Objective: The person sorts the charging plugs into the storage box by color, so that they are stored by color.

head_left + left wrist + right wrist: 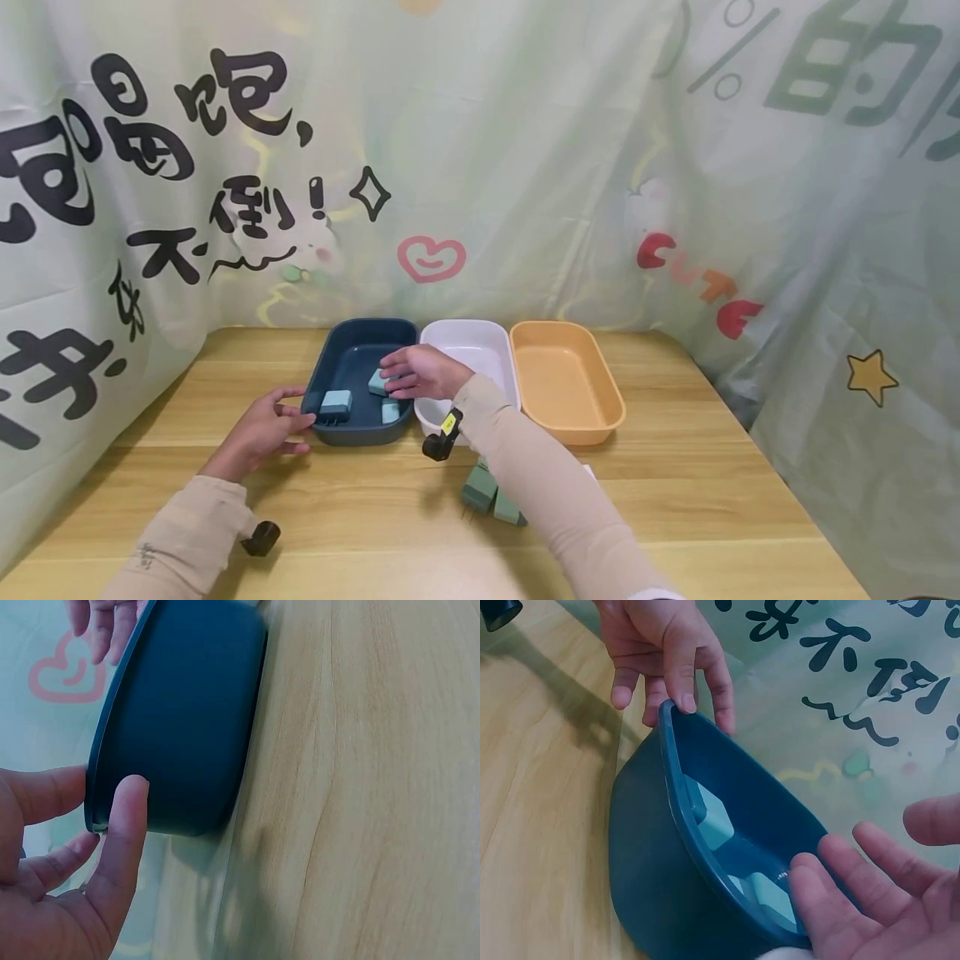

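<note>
A dark blue tray point(360, 433) stands at the left of the row of trays. In it lie light blue plug adapters: one point(336, 403) at the near left with thin prongs, one point(377, 382) by my right fingers, and a smaller-looking piece point(390, 412) near the right wall. My left hand point(264, 431) holds the tray's near-left corner, thumb on the front side and a finger at the rim. Over the tray's right side hovers my right hand point(429, 372), fingers loosely extended. The right wrist view shows nothing held in the right hand's fingers point(817, 881).
A white tray point(510, 375), partly behind my right hand, and a yellow-orange tray point(615, 417) stand to the right. Several dark green plug adapters point(480, 487) lie on the wooden table point(360, 517), partly hidden by my right forearm. A printed curtain point(525, 167) hangs behind and beside.
</note>
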The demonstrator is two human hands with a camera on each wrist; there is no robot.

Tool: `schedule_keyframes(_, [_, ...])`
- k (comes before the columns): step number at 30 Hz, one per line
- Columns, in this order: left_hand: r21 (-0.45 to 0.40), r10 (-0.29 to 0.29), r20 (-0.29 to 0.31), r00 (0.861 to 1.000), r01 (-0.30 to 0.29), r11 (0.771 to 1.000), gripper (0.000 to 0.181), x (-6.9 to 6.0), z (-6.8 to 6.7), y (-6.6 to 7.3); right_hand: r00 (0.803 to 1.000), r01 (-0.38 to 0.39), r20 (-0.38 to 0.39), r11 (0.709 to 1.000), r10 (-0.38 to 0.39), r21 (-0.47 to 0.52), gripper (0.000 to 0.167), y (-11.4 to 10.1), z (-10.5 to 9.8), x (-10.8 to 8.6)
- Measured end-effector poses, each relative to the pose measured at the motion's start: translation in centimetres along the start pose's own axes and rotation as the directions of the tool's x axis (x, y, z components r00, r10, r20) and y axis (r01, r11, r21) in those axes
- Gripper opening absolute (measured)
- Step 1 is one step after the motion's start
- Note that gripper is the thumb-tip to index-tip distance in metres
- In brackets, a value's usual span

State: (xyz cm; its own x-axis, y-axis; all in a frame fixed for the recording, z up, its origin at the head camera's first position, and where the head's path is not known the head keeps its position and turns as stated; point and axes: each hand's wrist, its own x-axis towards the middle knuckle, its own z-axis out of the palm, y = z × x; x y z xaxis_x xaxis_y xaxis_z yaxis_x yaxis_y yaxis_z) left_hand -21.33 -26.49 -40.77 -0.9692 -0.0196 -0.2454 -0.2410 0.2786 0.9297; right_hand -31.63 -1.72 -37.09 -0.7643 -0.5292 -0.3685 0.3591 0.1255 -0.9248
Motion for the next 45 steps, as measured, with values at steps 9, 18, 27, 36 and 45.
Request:
schedule_keyframes(9, [0.005,0.002,0.002,1.0,-0.002,1.0,0.065,0.1,0.0,0.0,1.0,0.005,-0.007,1.0,-0.005,0.017,0.04,-0.7,-0.9,-1.7])
schedule_keyframes(18, [-0.004,-0.006,-0.005,1.0,0.006,1.0,0.065,0.1,-0.1,0.1,1.0,0.015,0.02,0.999,-0.014,-0.049,0.047,-0.7,-1.9,-3.9])
schedule_keyframes(27, [0.008,-0.005,-0.004,1.0,0.005,1.0,0.065,0.1,-0.1,0.2,0.999,0.033,0.021,0.993,-0.03,-0.11,0.045,-0.2,-3.2,-6.2])
schedule_keyframes(36, [0.026,-0.002,-0.014,1.0,0.003,1.0,0.064,0.2,-0.1,0.3,0.999,0.036,-0.004,0.984,-0.037,-0.174,0.041,0.7,-4.1,-8.2])
schedule_keyframes(45, [0.021,0.0,-0.008,1.0,0.0,1.0,0.063,0.3,-0.1,0.4,0.998,0.057,-0.019,0.967,-0.064,-0.248,0.037,1.9,-5.4,-10.4])
